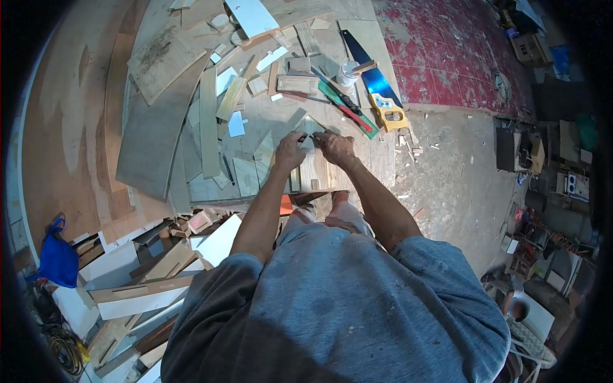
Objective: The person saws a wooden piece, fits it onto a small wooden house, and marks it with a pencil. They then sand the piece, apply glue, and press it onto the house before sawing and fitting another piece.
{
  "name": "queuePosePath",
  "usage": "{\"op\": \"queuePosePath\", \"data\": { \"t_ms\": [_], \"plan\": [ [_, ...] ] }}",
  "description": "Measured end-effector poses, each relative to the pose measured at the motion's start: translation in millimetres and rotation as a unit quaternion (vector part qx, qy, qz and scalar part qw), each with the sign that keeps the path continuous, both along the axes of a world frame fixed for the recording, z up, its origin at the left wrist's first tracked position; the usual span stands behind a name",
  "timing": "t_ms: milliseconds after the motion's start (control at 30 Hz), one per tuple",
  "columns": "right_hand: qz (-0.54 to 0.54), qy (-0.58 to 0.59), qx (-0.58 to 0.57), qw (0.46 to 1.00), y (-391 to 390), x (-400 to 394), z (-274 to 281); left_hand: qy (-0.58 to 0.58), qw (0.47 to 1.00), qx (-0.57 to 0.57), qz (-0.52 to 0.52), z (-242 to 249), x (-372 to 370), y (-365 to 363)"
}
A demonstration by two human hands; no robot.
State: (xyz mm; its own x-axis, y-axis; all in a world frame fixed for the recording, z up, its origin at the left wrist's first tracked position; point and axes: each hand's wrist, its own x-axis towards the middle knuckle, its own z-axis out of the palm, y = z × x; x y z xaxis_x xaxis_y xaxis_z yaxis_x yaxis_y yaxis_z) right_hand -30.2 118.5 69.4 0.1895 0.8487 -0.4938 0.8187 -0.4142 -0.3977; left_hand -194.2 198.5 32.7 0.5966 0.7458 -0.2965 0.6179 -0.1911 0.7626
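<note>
My left hand is closed, its fingers pinched in front of my body over the worktable. Close to its right, my right hand is closed too, with thumb and fingers drawn together. The fingertips of both hands point towards each other with a small gap between. Whatever they hold is too small to make out. Beneath and between them lies a pale wooden piece with a pointed top edge. Nearer my body is a light wooden board with visible grain, partly covered by my hands.
A handsaw with a yellow handle lies right of a white tub. Green and red long tools sit nearby. Offcuts and a large plywood sheet cover the left. Scrap wood is piled below; a blue bag hangs left.
</note>
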Motion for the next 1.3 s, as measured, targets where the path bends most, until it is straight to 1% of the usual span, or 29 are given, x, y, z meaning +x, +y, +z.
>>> {"op": "queuePosePath", "data": {
  "t_ms": [33, 167, 233, 267, 333, 400, 433, 567, 633, 700, 733, 767, 800, 867, 900, 933, 967, 1000, 1033, 1067, 1100, 1200, 1233, 1267, 1300],
  "plan": [
    [0.013, -0.001, -0.021, 1.0, 0, 0, 0, 0.001, 1.0, -0.001, 0.001, -1, -1, -1],
    [0.005, -0.009, -0.01, 1.0, -1, -4, -4, 0.012, 1.0, 0.017, 0.003, -5, -1, -2],
    [-0.022, -0.016, 0.038, 0.999, -2, -7, -5, 0.019, 1.0, 0.018, 0.002, 0, 1, -2],
    [-0.022, -0.018, 0.039, 0.999, -3, -7, -5, 0.034, 0.999, 0.019, 0.007, 3, 2, -4],
    [0.007, -0.01, 0.01, 1.0, -3, -6, 0, 0.049, 0.999, 0.021, 0.011, 14, 3, -6],
    [0.014, -0.004, -0.008, 1.0, 0, -5, 0, 0.072, 0.996, 0.051, 0.021, 22, 6, -10],
    [0.022, 0.004, -0.028, 0.999, 1, -5, -3, 0.071, 0.996, 0.052, 0.019, 18, 5, -10],
    [0.028, 0.002, -0.036, 0.999, 2, -4, -8, 0.085, 0.995, 0.051, 0.01, 15, 6, -8],
    [0.011, -0.015, 0.012, 1.0, -1, 0, -7, 0.089, 0.995, 0.045, 0.014, 19, 4, -11],
    [-0.003, 0.02, 0.04, 0.999, -1, 16, -8, 0.022, 0.998, 0.054, 0.04, 21, 2, -17],
    [-0.023, 0.062, 0.067, 0.996, -2, 28, -20, 0.021, 0.998, 0.052, 0.038, 11, 0, -18],
    [-0.044, 0.103, 0.093, 0.989, -7, 38, -32, 0.011, 0.996, 0.079, 0.048, 2, -4, -20],
    [-0.027, 0.095, 0.12, 0.988, -12, 42, -31, -0.001, 0.993, 0.105, 0.058, 2, -6, -21],
    [-0.026, 0.103, 0.124, 0.987, -19, 43, -32, 0.002, 0.994, 0.096, 0.061, 2, -5, -24],
    [-0.023, 0.114, 0.127, 0.985, -24, 41, -33, 0.007, 0.994, 0.086, 0.065, 8, -4, -27],
    [-0.048, 0.107, 0.136, 0.984, -28, 32, -33, 0.007, 0.994, 0.084, 0.065, 17, -3, -28],
    [-0.047, 0.108, 0.135, 0.984, -31, 27, -32, 0.031, 0.994, 0.077, 0.064, 25, -2, -30],
    [-0.016, 0.102, 0.134, 0.986, -32, 22, -27, 0.057, 0.994, 0.07, 0.063, 27, -1, -30],
    [0.016, 0.096, 0.132, 0.986, -32, 16, -22, 0.058, 0.994, 0.07, 0.065, 24, -1, -32],
    [-0.005, 0.077, 0.117, 0.99, -32, 9, -18, 0.065, 0.99, 0.105, 0.068, 21, -1, -35],
    [-0.004, 0.078, 0.116, 0.99, -31, 7, -16, 0.071, 0.985, 0.14, 0.071, 17, -2, -37],
    [0.01, 0.058, 0.086, 0.995, -32, 9, -14, 0.069, 0.986, 0.141, 0.061, 9, -3, -34],
    [0.009, 0.095, 0.13, 0.987, -34, 13, -20, 0.067, 0.986, 0.143, 0.062, 18, -4, -34],
    [0.01, 0.131, 0.173, 0.976, -35, 19, -25, 0.052, 0.99, 0.107, 0.073, 26, -5, -33],
    [0.011, 0.129, 0.175, 0.976, -36, 25, -22, 0.037, 0.993, 0.07, 0.083, 31, -6, -33]
  ]
}}
